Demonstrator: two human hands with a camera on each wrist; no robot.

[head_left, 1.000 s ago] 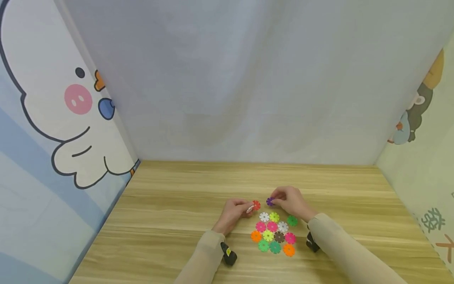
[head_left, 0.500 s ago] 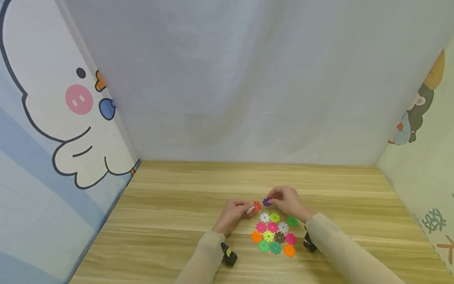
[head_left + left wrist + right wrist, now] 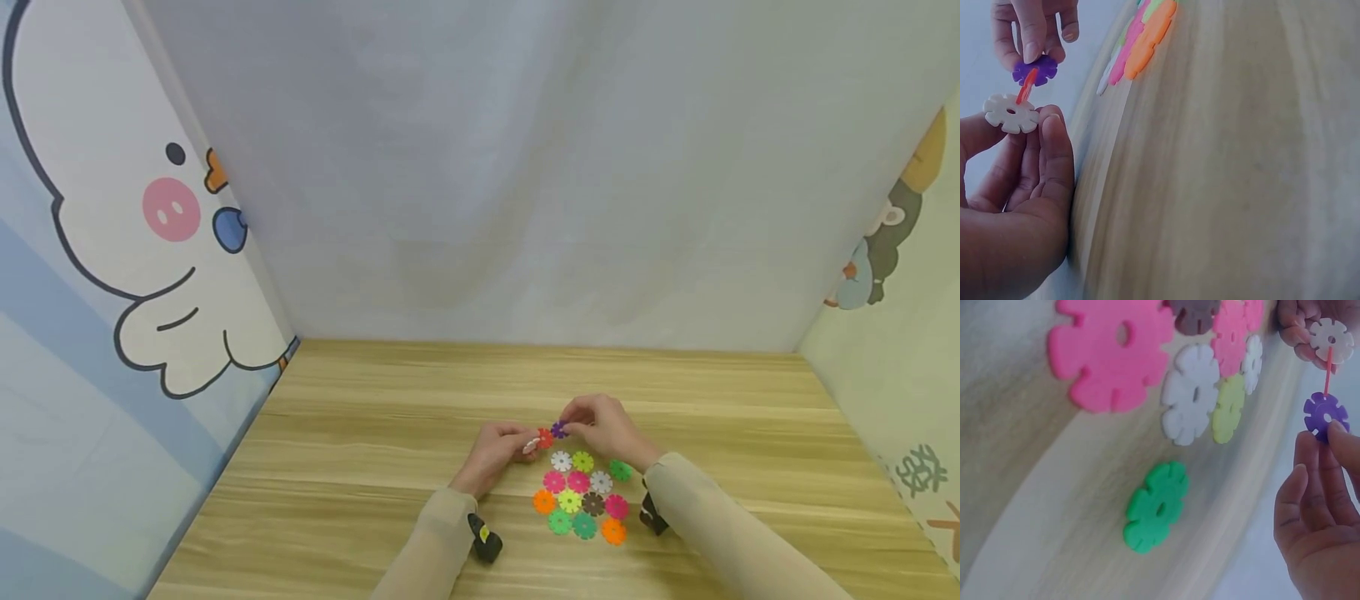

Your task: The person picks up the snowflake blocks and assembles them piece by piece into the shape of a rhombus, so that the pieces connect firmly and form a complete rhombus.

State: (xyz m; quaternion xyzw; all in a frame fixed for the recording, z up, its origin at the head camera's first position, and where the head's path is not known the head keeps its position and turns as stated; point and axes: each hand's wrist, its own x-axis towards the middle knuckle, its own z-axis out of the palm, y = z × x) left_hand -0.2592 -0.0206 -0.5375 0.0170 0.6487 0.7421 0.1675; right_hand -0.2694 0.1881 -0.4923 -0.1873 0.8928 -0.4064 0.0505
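Observation:
My left hand (image 3: 489,457) pinches a white interlocking disc (image 3: 1011,114), a flat plastic piece with notches round its rim. A red interlocking disc (image 3: 545,438) is slotted into it, seen almost edge-on in both wrist views. From the other side my right hand (image 3: 606,432) pinches a purple interlocking disc (image 3: 1326,417) between thumb and fingers. The purple disc's rim meets the red one; how deep its notch sits cannot be told. All three discs are held above the table.
Rows of loose discs in several colours lie flat on the wooden table (image 3: 360,417), nearer than the hands. A green disc (image 3: 1157,507) lies at their right side, an orange disc (image 3: 613,532) at the near right. A pale curtain (image 3: 480,208) hangs behind.
My right hand has moved left with the purple disc, closing the gap to the red disc until they meet. My left hand has stayed almost still.

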